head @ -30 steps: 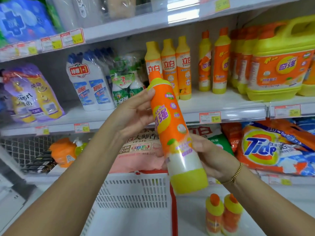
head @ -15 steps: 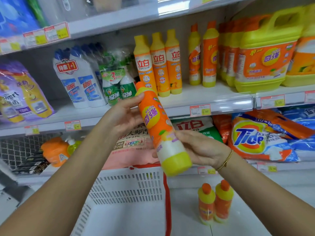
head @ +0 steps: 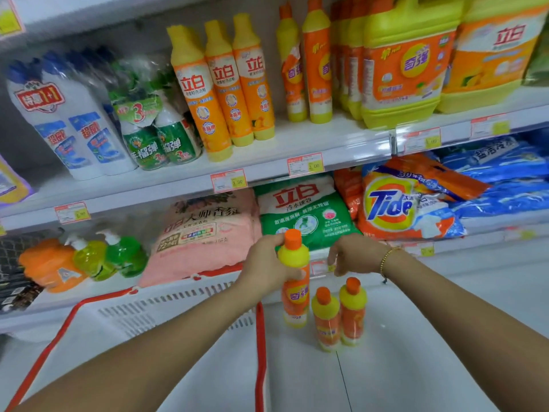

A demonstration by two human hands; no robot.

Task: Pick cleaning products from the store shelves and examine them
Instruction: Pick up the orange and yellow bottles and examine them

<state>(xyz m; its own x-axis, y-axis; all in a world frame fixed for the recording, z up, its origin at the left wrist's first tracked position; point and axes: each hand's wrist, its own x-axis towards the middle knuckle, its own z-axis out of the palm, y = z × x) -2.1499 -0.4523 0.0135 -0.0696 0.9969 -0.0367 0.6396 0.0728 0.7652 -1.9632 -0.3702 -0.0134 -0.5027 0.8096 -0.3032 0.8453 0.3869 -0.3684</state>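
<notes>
A person's left hand (head: 264, 269) grips an upright orange bottle (head: 295, 298) beside two matching bottles (head: 326, 319), seemingly to shelve it; the right hand (head: 356, 254) hovers loosely spread, empty.

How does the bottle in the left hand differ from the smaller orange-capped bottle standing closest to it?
The held bottle is gripped round its yellow shoulder by the left hand; the small bottle stands free, untouched. The held bottle is taller and wider than the small bottle. Both are upright, with orange caps, yellow shoulders and orange labels.
</notes>
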